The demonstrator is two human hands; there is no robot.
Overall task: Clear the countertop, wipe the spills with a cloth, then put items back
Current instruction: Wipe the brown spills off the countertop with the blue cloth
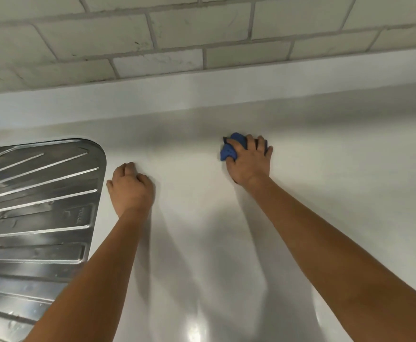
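Right hand (pixel 247 160) grips the bunched blue cloth (pixel 231 148) (no clear long axis); left hand (pixel 130 187) fisted, empty.

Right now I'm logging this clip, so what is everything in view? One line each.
cloth: one, blue, bunched on the countertop under the right hand
countertop: one, white, fills most of the view
drainboard: one, ridged steel, set into the countertop at left
upstand: one, white, along the back of the countertop
wall tiles: many, off-white brick pattern, above the upstand
hands: two; left hand curled, resting on the countertop beside the drainboard; right hand grips the cloth
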